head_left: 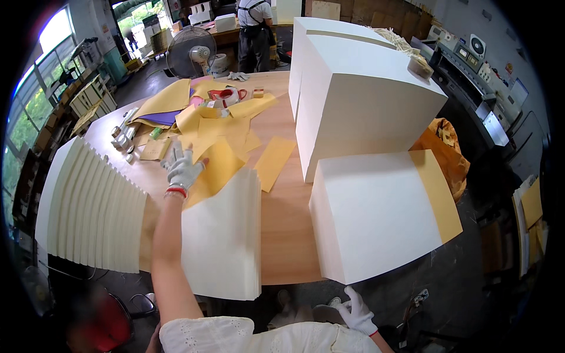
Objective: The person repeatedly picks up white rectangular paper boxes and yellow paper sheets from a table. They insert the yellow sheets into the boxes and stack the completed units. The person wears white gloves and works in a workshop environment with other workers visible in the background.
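Observation:
My left hand (185, 168), in a white knit glove with a red cuff, reaches forward with its fingers spread. It is beside a curled yellow paper sheet (219, 166) at the far end of a white paper stack (215, 235); whether it touches the sheet I cannot tell. Low on the right, my right hand (356, 312), also gloved, hangs by the near edge of another white paper stack (376, 206) that has a yellow strip (436, 191) along its right side. Its thumb and forefinger are apart, and nothing shows between them.
Layered paper piles (97, 206) stand at left. Behind the right stack rises a tall white block of paper (359, 112). Yellow scraps (273, 165), a red tape dispenser (228, 95) and small rolls litter the wooden table (288, 247). A fan (191, 53) and another person (254, 35) are beyond.

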`<state>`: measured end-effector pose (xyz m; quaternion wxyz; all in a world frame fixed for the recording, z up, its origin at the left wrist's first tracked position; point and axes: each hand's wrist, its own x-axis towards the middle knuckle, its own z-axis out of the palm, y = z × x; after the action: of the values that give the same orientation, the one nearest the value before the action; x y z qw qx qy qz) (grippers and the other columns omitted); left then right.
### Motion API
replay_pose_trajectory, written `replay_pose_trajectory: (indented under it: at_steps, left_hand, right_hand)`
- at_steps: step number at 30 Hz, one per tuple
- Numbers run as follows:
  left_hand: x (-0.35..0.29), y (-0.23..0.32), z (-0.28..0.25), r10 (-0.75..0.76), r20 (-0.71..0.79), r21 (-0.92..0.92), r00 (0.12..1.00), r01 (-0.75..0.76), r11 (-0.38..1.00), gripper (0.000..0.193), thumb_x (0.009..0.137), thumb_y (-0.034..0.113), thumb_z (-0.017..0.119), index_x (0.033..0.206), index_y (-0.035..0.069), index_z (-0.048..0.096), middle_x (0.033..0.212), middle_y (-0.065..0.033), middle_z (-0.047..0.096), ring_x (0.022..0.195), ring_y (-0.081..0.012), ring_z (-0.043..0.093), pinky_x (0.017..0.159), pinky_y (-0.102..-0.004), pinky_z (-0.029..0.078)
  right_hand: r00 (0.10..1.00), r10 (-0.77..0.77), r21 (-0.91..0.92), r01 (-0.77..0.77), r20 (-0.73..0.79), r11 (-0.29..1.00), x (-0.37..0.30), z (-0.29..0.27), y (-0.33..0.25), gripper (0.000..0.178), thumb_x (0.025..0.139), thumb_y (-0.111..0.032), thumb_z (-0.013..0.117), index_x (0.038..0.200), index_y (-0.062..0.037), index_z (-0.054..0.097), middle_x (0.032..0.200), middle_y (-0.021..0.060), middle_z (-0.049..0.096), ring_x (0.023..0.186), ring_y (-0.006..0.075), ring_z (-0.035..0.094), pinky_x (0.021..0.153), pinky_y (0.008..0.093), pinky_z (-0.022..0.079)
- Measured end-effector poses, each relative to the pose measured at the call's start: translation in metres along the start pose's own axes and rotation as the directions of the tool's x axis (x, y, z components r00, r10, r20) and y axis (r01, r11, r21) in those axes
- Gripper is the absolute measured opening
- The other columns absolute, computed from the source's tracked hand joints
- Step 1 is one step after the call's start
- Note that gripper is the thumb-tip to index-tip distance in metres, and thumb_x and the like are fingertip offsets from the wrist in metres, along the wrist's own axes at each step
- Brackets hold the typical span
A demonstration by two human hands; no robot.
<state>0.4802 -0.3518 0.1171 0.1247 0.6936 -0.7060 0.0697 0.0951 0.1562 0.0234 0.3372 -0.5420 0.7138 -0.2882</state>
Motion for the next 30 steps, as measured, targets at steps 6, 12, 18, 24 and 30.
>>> replay_pose_trajectory:
  at_steps: [6,12,18,24,30]
  left_hand:
    - [-0.001,-0.019,-0.002,0.013,0.172,0.0,0.985,-0.013,1.0,0.037,0.09,0.043,0.055,0.099,0.008,0.066,0.105,-0.017,0.067,0.096,-0.0352,0.064,0.085,-0.0456,0.05]
    - [0.083,0.011,0.053,-0.395,0.053,-0.214,0.917,0.397,0.892,0.028,0.09,0.028,0.054,0.106,0.006,0.061,0.104,-0.0195,0.068,0.096,-0.0365,0.066,0.079,-0.0491,0.051]
    - [0.109,-0.016,0.103,-0.18,0.262,-0.008,0.948,0.189,0.982,0.039,0.08,0.028,0.065,0.11,0.003,0.06,0.116,-0.0242,0.063,0.107,-0.0403,0.06,0.089,-0.048,0.049]
    - [0.065,0.071,0.039,-0.263,-0.005,-0.474,0.965,0.229,0.85,0.042,0.078,0.029,0.064,0.11,0.003,0.061,0.112,-0.0268,0.063,0.106,-0.0396,0.061,0.091,-0.0465,0.048]
    - [0.058,0.097,-0.039,0.259,-0.293,-0.247,0.92,-0.335,0.909,0.033,0.086,0.021,0.059,0.113,0.002,0.058,0.096,-0.0207,0.064,0.095,-0.0307,0.063,0.085,-0.0392,0.05]
  right_hand:
    - [0.997,0.02,-0.082,-0.014,0.07,0.997,0.013,-0.003,-0.024,0.064,0.085,-0.022,0.069,0.137,0.001,0.039,0.096,0.0152,0.061,0.079,0.0268,0.061,0.073,0.0392,0.05]
    - [0.996,0.062,-0.12,-0.054,0.068,0.991,0.007,0.001,-0.021,0.061,0.089,-0.026,0.064,0.141,-0.0049,0.04,0.13,0.0231,0.053,0.107,0.0319,0.061,0.094,0.0425,0.048]
    - [0.996,0.075,-0.039,-0.073,0.05,0.997,-0.01,0.009,0.004,0.058,0.09,-0.022,0.064,0.14,-0.0021,0.042,0.13,0.0224,0.053,0.097,0.0303,0.065,0.082,0.0375,0.054]
    - [0.971,0.239,-0.02,-0.238,0.017,0.971,-0.03,-0.017,0.0,0.057,0.088,-0.018,0.064,0.138,0.0013,0.043,0.127,0.0214,0.056,0.094,0.0274,0.066,0.082,0.0362,0.054]
    - [0.99,-0.101,-0.01,0.101,-0.095,0.995,-0.024,-0.052,0.031,0.052,0.087,-0.027,0.068,0.129,-0.0017,0.053,0.106,0.0172,0.065,0.087,0.0257,0.067,0.077,0.0387,0.053]
